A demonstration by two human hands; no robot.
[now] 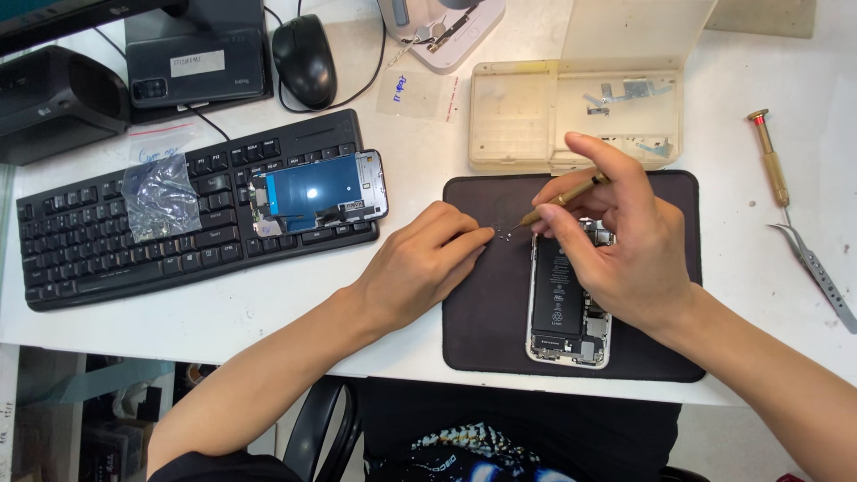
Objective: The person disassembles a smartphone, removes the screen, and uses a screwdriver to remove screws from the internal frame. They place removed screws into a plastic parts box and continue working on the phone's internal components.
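My right hand (616,241) grips a slim brass screwdriver (571,193), its tip pointing down-left at tiny screws (505,235) on a dark work mat (482,312). An opened phone (564,317) with its black battery showing lies on the mat, partly under my right hand. My left hand (420,263) rests on the mat's left edge, fingers curled, fingertip beside the screws and the screwdriver tip, holding nothing that I can see.
A black keyboard (107,241) at left carries a detached phone screen (323,192) and a small plastic bag (161,196). Behind the mat stands an open beige parts box (527,116). A second screwdriver (769,156) and tweezers (817,272) lie at right. A mouse (303,58) sits behind.
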